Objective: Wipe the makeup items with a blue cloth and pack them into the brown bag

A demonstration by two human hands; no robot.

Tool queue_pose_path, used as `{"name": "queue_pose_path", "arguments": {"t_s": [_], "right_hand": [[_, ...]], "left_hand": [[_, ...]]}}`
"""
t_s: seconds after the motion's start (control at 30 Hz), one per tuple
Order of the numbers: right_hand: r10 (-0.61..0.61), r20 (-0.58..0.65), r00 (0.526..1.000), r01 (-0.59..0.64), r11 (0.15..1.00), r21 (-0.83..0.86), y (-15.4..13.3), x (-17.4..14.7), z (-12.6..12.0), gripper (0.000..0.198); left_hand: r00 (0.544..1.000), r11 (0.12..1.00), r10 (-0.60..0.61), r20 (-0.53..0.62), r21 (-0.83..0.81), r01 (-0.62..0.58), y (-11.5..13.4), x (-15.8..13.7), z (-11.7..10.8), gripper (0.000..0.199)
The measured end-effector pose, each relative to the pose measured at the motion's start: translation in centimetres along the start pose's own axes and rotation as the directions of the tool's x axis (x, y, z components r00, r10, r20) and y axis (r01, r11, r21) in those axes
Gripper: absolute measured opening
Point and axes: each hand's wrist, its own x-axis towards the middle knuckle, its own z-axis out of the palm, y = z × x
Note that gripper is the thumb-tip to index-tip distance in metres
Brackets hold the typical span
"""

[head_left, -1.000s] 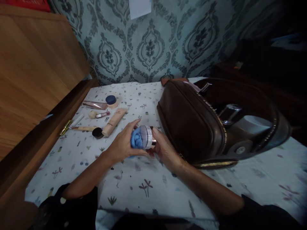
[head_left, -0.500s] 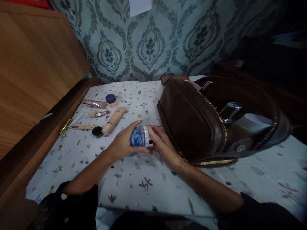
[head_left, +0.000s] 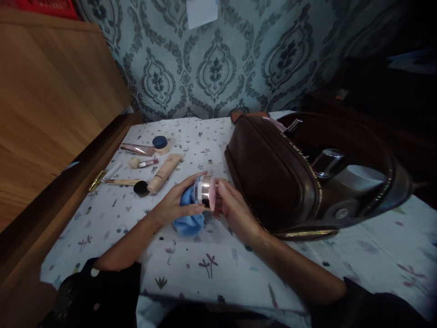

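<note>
A small cosmetic jar (head_left: 205, 191) lies on its side in the air between my hands, its shiny rose-gold lid with a pink top facing right. My left hand (head_left: 177, 202) is closed around the jar's clear end, with a blue cloth (head_left: 189, 223) bunched under and behind it. At the pink end of the lid, the fingers of my right hand (head_left: 235, 207) are curled in against its edge. To the left lie a beige squeeze tube (head_left: 165, 173) and a makeup brush (head_left: 123, 181) with a black head.
An open brown leather bag (head_left: 273, 177) stands on the right, holding several containers. Further left are a navy-lidded jar (head_left: 160, 144), a rose tube (head_left: 137, 149), a lip gloss tube (head_left: 148, 162) and a gold item (head_left: 97, 181). A wooden cabinet (head_left: 61, 86) borders the printed cloth (head_left: 191, 282).
The jar has turned so that its rose-gold side and pink lid top show. More of the blue cloth now hangs below my left hand. The view has shifted slightly.
</note>
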Motion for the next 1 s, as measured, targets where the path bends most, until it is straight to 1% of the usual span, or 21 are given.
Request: {"name": "queue_pose_path", "arguments": {"t_s": [0.07,0.17,0.27,0.37,0.43,0.5,0.57,0.6,0.63,0.67,0.7,0.77,0.83,0.9,0.93,1.0], "right_hand": [[-0.013,-0.014,1.000,0.013,0.999,-0.036,-0.2,-0.1,0.1,0.050],[-0.033,-0.068,0.997,0.029,0.998,-0.061,-0.3,0.0,0.1,0.046],[-0.037,-0.134,0.990,0.035,0.999,-0.021,-0.3,0.1,0.2,0.046],[-0.006,-0.138,0.990,0.006,1.000,0.005,-0.4,0.0,0.2,0.051],[0.003,-0.122,0.993,-0.005,1.000,-0.014,-0.5,-0.2,0.3,0.053],[0.013,-0.105,0.994,-0.019,0.998,-0.062,-0.6,-0.3,0.3,0.053],[0.034,-0.099,0.995,-0.045,0.992,-0.116,-0.6,-0.2,0.2,0.051],[0.043,-0.102,0.994,-0.057,0.989,-0.140,-0.5,-0.2,0.2,0.051],[0.047,-0.110,0.993,-0.065,0.985,-0.162,-0.4,-0.1,0.2,0.051],[0.047,-0.118,0.992,-0.068,0.981,-0.182,-0.4,0.0,0.1,0.051],[0.041,-0.121,0.992,-0.065,0.978,-0.199,-0.3,0.0,0.1,0.051],[0.013,-0.109,0.994,-0.036,0.977,-0.212,-0.3,0.0,0.0,0.055],[-0.003,-0.067,0.998,-0.009,0.982,-0.187,-0.4,-0.1,0.0,0.062],[0.017,-0.017,1.000,-0.018,0.993,-0.115,-0.5,-0.4,0.0,0.077],[0.036,0.007,0.999,-0.035,0.997,-0.068,-0.5,-0.5,0.0,0.085],[0.063,0.044,0.997,-0.064,0.998,0.023,-0.5,-0.6,-0.1,0.096]], "left_hand": [[0.999,0.997,-0.016,0.036,-0.081,0.018,-0.1,0.0,-0.5,0.074],[0.998,0.990,-0.066,0.001,-0.124,0.065,-0.6,0.0,-1.1,0.064],[0.985,0.980,-0.131,-0.114,-0.166,0.111,-1.2,0.1,-1.2,0.055],[0.954,0.972,-0.169,-0.249,-0.201,0.119,-1.7,0.4,-1.3,0.049],[0.939,0.979,-0.172,-0.298,-0.155,0.130,-1.7,0.6,-1.3,0.047],[0.919,0.991,-0.136,-0.370,-0.053,0.125,-1.6,0.7,-1.1,0.047],[0.885,0.994,-0.039,-0.465,0.075,0.083,-1.3,0.7,-0.7,0.047],[0.871,0.989,0.022,-0.490,0.136,0.052,-1.2,0.6,-0.5,0.048],[0.870,0.981,0.076,-0.487,0.191,0.021,-1.1,0.5,-0.2,0.050],[0.881,0.971,0.117,-0.459,0.238,-0.005,-1.0,0.4,0.1,0.054],[0.901,0.960,0.141,-0.410,0.280,-0.022,-0.9,0.2,0.4,0.060],[0.941,0.925,0.175,-0.289,0.376,-0.056,-1.0,0.0,0.9,0.080],[0.957,0.875,0.211,-0.199,0.474,-0.094,-1.3,-0.1,1.1,0.093],[0.961,0.846,0.221,-0.165,0.523,-0.105,-1.4,0.0,1.0,0.094],[0.964,0.849,0.207,-0.168,0.521,-0.091,-1.5,0.0,0.8,0.091],[0.971,0.881,0.149,-0.188,0.470,-0.044,-1.3,0.1,0.4,0.086]]}}
